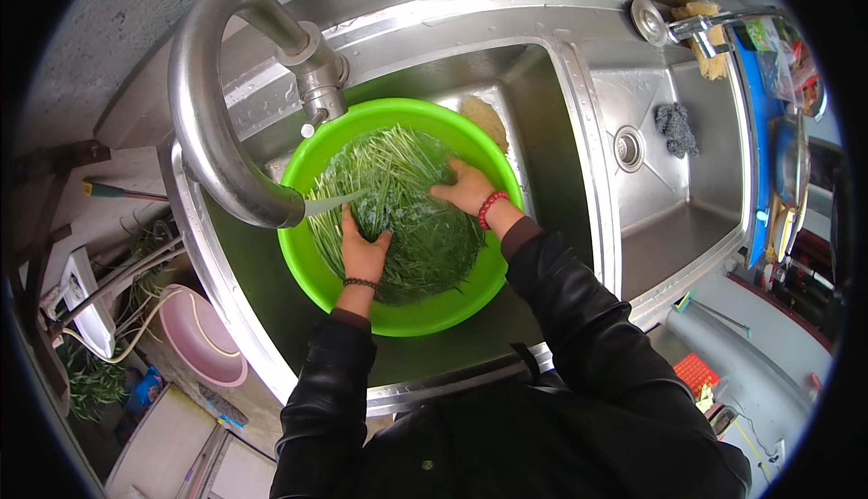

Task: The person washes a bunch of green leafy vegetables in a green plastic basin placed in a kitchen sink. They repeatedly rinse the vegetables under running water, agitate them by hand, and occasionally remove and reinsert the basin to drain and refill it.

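A bright green plastic basin stands in the left bowl of a stainless steel sink. It holds water and long, thin green leafy stalks. Water runs from the curved metal faucet into the basin. My left hand, with a dark bead bracelet, is at the near left part of the stalks, thumb and fingers apart, fingertips partly in the water. My right hand, with a red bead bracelet, touches the stalks at the right side, its fingertips partly hidden. Whether either hand grips stalks is not clear.
The right sink bowl holds a dark scouring pad near its drain. A tan, rough-looking pad lies behind the basin. A second faucet is at the back right, beside a blue board. A pink basin is at lower left.
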Demonstrator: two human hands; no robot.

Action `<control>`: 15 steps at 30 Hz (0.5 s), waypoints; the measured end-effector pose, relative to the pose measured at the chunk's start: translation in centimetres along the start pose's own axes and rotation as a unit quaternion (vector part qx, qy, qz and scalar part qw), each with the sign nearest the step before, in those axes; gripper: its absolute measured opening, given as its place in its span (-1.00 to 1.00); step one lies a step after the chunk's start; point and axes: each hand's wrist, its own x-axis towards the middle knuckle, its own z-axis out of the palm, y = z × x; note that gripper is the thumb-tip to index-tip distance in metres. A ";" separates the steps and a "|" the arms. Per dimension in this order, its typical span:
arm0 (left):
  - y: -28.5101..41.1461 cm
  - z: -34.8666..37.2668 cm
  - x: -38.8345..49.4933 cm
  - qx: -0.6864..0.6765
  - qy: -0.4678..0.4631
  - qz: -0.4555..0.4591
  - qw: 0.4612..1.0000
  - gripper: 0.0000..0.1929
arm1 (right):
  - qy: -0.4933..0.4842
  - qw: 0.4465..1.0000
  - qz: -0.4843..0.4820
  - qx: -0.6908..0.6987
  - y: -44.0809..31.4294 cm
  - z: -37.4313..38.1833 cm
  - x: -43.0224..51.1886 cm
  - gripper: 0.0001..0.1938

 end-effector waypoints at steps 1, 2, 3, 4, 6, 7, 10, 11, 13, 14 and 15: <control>0.7 0.0 -0.7 -0.009 0.001 0.019 1.000 -0.07 | -0.010 0.999 0.031 -0.012 -0.2 0.1 -0.3 -0.16; 1.4 -0.1 -1.6 -0.012 -0.007 0.016 1.000 -0.10 | -0.015 0.999 0.049 -0.019 -0.4 0.1 -0.6 -0.16; 2.1 -0.2 -2.5 0.070 0.012 0.064 0.995 -0.12 | -0.021 0.997 0.069 -0.027 -0.7 0.2 -1.0 -0.16; 2.8 -0.3 -3.5 0.129 0.034 0.113 0.985 -0.13 | -0.030 0.996 0.072 -0.032 -1.0 0.2 -1.5 -0.17; 3.6 -0.3 -5.1 0.163 0.082 0.195 0.964 -0.40 | -0.055 0.993 0.092 -0.050 -1.6 0.2 -2.5 -0.17; 3.7 -0.4 -5.6 0.162 0.047 0.204 0.964 -0.49 | -0.042 0.995 0.067 -0.055 -1.8 0.2 -3.0 -0.19; 3.2 0.3 -6.6 0.114 -0.042 0.237 0.964 -0.84 | 0.026 0.994 -0.002 -0.109 -2.6 0.5 -4.9 -0.29; 2.8 0.8 -6.8 0.055 -0.094 0.187 0.976 -0.84 | 0.073 0.986 -0.041 -0.145 -2.8 0.7 -5.4 -0.36; 1.8 1.3 -7.0 0.096 -0.187 0.148 0.966 -0.84 | 0.126 0.970 -0.098 -0.182 -2.9 0.7 -6.4 -0.52; 1.4 1.6 -7.0 0.110 -0.182 0.175 0.961 -0.84 | 0.132 0.967 -0.116 -0.183 -2.8 0.7 -6.8 -0.62; 1.1 1.9 -7.0 0.127 -0.185 0.188 0.956 -0.85 | 0.147 0.963 -0.131 -0.183 -2.7 0.6 -7.2 -0.71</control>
